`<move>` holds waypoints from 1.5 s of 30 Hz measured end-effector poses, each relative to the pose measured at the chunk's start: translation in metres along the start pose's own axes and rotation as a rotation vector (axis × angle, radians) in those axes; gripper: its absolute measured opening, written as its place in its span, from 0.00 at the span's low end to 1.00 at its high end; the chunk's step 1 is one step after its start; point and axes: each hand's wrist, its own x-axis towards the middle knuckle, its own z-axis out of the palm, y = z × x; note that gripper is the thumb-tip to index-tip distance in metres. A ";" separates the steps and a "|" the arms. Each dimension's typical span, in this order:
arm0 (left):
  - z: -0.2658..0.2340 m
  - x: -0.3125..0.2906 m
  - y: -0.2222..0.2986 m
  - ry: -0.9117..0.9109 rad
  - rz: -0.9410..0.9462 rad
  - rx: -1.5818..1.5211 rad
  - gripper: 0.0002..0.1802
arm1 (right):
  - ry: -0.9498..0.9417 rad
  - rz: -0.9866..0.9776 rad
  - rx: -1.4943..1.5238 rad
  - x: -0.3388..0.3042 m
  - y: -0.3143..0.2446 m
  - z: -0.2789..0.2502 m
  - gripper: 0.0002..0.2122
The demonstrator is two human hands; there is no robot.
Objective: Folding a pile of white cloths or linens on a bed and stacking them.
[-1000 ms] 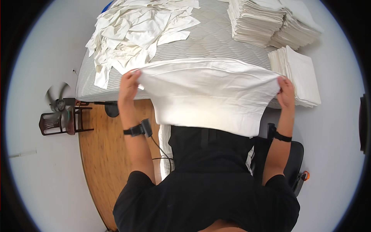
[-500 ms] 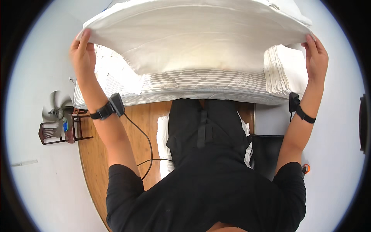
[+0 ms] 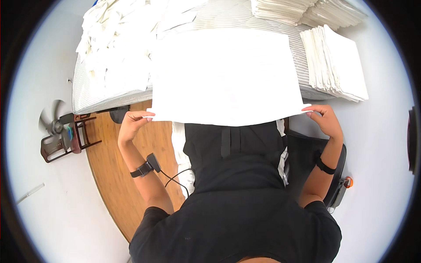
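Note:
A white cloth (image 3: 226, 76) is spread wide before me, its far part over the striped mattress and its near edge above my lap. My left hand (image 3: 136, 123) pinches the near left corner between thumb and fingers. At the near right corner, my right hand (image 3: 323, 119) pinches the cloth the same way. The near edge sags slightly between both hands. To the left lies a loose heap of white cloths (image 3: 116, 44), partly hidden by the spread one. A stack of folded white cloths (image 3: 340, 63) stands to the right.
The striped mattress (image 3: 219, 16) carries more folded stacks (image 3: 285, 8) at its far right. A fan (image 3: 57, 126) stands by a brown chair (image 3: 76, 136) on the left. A cable (image 3: 175, 176) runs from my left wrist strap. Beside my right side is a black seat (image 3: 302, 153).
Both hands have come down and toward me with the cloth's corners. The cloth, raised and billowing before, now lies flatter. The heap and stacks show more fully.

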 end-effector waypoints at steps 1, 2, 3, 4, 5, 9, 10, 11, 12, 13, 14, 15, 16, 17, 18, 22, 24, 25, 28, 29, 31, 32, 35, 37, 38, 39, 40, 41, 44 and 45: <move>0.001 -0.004 0.000 0.010 -0.016 -0.015 0.09 | -0.016 -0.011 0.003 -0.002 0.000 -0.001 0.08; -0.001 -0.006 -0.001 0.012 -0.020 -0.016 0.09 | -0.020 -0.010 0.003 -0.001 0.005 -0.004 0.08; -0.003 -0.004 -0.004 0.061 0.039 -0.050 0.09 | 0.040 0.014 0.072 0.003 0.008 -0.007 0.08; -0.006 -0.003 -0.007 0.111 0.100 -0.084 0.09 | 0.101 0.035 0.141 0.008 0.008 -0.009 0.08; -0.008 0.007 -0.010 0.213 0.135 -0.130 0.08 | 0.219 -0.065 0.210 0.016 0.008 -0.008 0.09; -0.001 0.078 0.020 0.534 0.233 -0.290 0.13 | 0.536 -0.226 0.404 0.101 0.006 -0.014 0.09; 0.001 0.103 0.031 0.573 0.287 -0.321 0.14 | 0.600 -0.262 0.541 0.131 0.009 -0.015 0.09; 0.008 0.122 0.044 0.627 0.340 -0.284 0.14 | 0.643 -0.301 0.553 0.157 0.003 -0.011 0.10; 0.013 0.139 0.057 0.682 0.391 -0.246 0.14 | 0.686 -0.338 0.567 0.183 -0.001 -0.009 0.10; 0.019 0.160 0.063 0.712 0.378 -0.218 0.14 | 0.768 -0.334 0.462 0.215 0.010 -0.013 0.10; 0.024 0.182 0.063 0.744 0.365 -0.190 0.14 | 0.848 -0.329 0.356 0.240 0.022 -0.014 0.11; 0.025 0.197 0.058 0.769 0.341 -0.103 0.14 | 0.907 -0.292 0.171 0.254 0.024 -0.007 0.11; 0.024 0.212 0.049 0.797 0.315 -0.015 0.14 | 0.960 -0.255 -0.013 0.265 0.023 0.001 0.11; 0.008 0.228 0.022 0.871 0.426 0.153 0.14 | 0.955 -0.252 -0.078 0.277 0.018 0.013 0.11; 0.032 0.235 0.019 0.880 0.356 0.259 0.14 | 0.969 -0.243 -0.093 0.279 0.034 0.014 0.11; 0.040 0.239 0.003 0.852 0.326 0.505 0.11 | 0.906 -0.178 -0.192 0.281 0.043 0.026 0.11; 0.039 0.239 0.007 0.848 0.271 0.513 0.12 | 0.918 -0.147 -0.193 0.282 0.042 0.025 0.12; 0.036 0.239 0.009 0.845 0.272 0.503 0.13 | 0.917 -0.150 -0.192 0.282 0.042 0.025 0.12; 0.040 0.231 0.021 0.860 0.320 0.501 0.16 | 0.895 -0.074 -0.251 0.277 0.039 0.022 0.13; 0.047 0.225 0.026 0.881 0.357 0.513 0.19 | 1.003 -0.170 -0.519 0.272 0.036 0.023 0.13; 0.052 0.215 0.028 0.894 0.558 0.609 0.21 | 1.097 -0.345 -0.780 0.261 -0.003 0.037 0.13; 0.060 0.211 0.030 0.891 0.758 0.696 0.22 | 1.093 -0.410 -0.778 0.254 -0.029 0.051 0.12; 0.149 0.191 0.081 0.342 0.722 0.662 0.22 | 0.664 -0.591 -0.438 0.244 -0.073 0.109 0.12; 0.183 0.202 0.076 0.280 0.799 0.818 0.22 | 0.411 -0.676 -0.364 0.246 -0.106 0.155 0.15; 0.191 0.212 0.056 0.364 0.870 0.920 0.22 | 0.335 -0.678 -0.375 0.244 -0.115 0.173 0.17; 0.197 0.217 0.055 0.316 0.792 0.962 0.24 | 0.330 -0.597 -0.430 0.251 -0.101 0.175 0.20; 0.193 0.220 0.061 0.298 0.791 0.954 0.24 | 0.392 -0.600 -0.627 0.262 -0.077 0.164 0.21; 0.178 0.222 0.069 0.249 0.733 0.952 0.25 | 0.444 -0.596 -0.823 0.270 -0.045 0.144 0.21; 0.082 0.224 0.029 0.333 0.521 0.897 0.26 | 0.452 -0.281 -0.896 0.260 0.009 0.064 0.24; 0.060 0.217 0.016 0.387 0.481 0.939 0.26 | 0.481 -0.109 -0.881 0.251 0.032 0.048 0.26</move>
